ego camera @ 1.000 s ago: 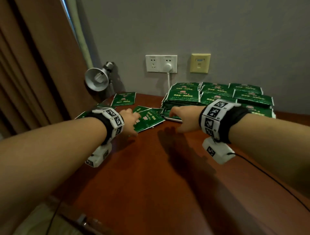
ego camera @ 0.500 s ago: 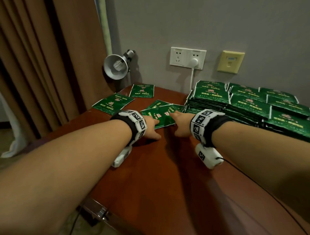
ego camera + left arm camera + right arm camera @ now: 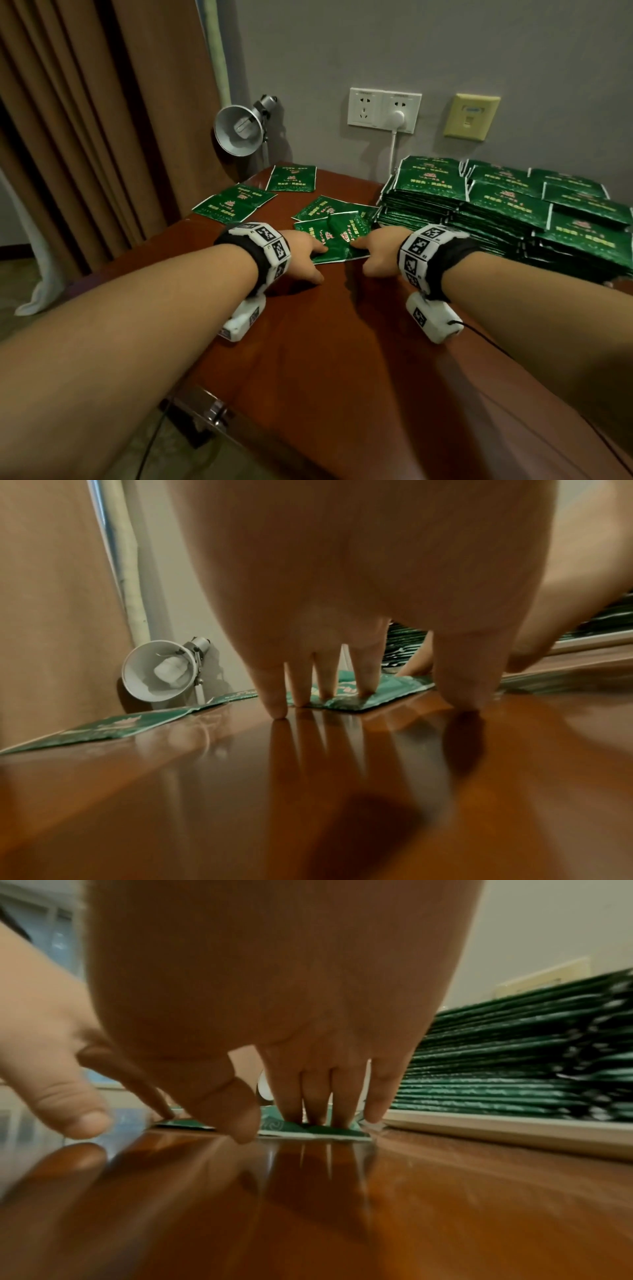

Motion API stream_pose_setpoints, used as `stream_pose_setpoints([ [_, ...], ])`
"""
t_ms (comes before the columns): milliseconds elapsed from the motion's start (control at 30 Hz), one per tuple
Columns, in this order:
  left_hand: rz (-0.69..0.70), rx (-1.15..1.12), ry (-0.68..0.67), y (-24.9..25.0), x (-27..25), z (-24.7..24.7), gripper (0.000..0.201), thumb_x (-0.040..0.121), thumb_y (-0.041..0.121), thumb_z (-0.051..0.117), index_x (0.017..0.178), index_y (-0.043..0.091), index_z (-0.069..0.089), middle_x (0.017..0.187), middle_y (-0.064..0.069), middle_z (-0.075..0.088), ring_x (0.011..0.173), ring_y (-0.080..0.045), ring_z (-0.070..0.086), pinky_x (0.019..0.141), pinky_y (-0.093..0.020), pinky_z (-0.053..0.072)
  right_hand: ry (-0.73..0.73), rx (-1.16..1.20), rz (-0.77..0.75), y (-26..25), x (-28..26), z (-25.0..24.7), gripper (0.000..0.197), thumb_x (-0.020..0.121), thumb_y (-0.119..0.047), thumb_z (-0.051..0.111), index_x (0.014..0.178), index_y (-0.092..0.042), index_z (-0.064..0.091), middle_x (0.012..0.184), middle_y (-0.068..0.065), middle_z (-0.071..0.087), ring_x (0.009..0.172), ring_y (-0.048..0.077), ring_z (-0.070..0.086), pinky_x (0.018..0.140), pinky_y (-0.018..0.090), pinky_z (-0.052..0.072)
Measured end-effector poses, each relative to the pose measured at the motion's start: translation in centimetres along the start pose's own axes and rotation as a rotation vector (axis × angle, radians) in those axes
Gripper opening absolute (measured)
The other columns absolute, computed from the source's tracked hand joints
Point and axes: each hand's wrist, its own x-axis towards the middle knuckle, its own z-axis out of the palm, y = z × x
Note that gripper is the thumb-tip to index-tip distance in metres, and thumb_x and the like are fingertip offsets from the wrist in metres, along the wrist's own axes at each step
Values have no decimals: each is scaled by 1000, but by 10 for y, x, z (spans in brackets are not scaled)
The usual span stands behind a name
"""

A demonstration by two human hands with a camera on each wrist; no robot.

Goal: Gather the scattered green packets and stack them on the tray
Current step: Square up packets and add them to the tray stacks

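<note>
Both flat hands, left hand (image 3: 301, 253) and right hand (image 3: 376, 255), fingers straight on packets (image 3: 337, 236), glossy brown table (image 3: 342, 359).

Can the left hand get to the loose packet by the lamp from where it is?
Probably yes. The left hand presses on the near packets; bare table lies between it and the far packet beside the lamp.

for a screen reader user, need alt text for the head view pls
Two hands, left hand and right hand, press their fingers on overlapping loose green packets on a reddish-brown table. Tall stacks of green packets stand to the right; two more loose packets lie further left near a small metal lamp by a grey wall.
</note>
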Motion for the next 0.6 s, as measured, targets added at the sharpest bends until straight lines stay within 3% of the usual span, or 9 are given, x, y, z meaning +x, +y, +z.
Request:
stream_pose_setpoints([
  [133,33,1,-7,14,-23,8,75,86,50,61,151,25,31,153,-1,36,137,-21,39,109,-38,38,-15,-19,-16,-3,-26,8,65,83,-37,50,146,-28,40,113,4,61,95,22,56,72,27,48],
  [233,61,-10,2,27,-43,15,73,88,47,59,151,25,29,155,-1,32,140,-21,34,112,-36,35,-38,-32,-6,-5,-48,15,64,83,-34,51,145,-27,41,87,-4,52,84,20,53,64,26,45],
  [300,77,-47,12,36,-56,20,72,90,44,59,152,25,29,156,-1,29,141,-20,32,112,-33,32,-56,-30,4,-6,-66,20,63,83,-33,50,146,-28,40,79,-5,49,79,19,53,61,26,45],
  [400,84,-168,69,49,-74,27,70,84,41,68,146,26,39,148,0,39,129,-20,45,102,-32,42,-68,-36,12,-7,-89,28,62,83,-33,51,144,-28,43,85,-3,56,81,19,58,64,27,50],
  [500,61,-326,129,57,-83,30,79,74,41,79,142,27,40,136,-2,40,108,-21,56,87,-33,53,-17,-26,10,-11,-111,40,45,79,-39,61,123,-26,58,92,-1,61,79,19,61,66,31,55],
  [567,-1,-406,112,61,-85,28,83,75,46,77,143,26,35,132,-5,36,103,-22,58,79,-29,54,35,32,-2,-9,-122,48,43,75,-46,68,113,-27,60,105,0,61,86,21,62,74,37,58],
  [600,-30,-410,106,62,-84,28,80,78,50,73,144,24,35,135,-7,37,106,-23,58,80,-30,53,37,62,7,-6,-128,51,47,75,-48,70,115,-28,59,111,0,58,91,21,62,77,37,57],
])
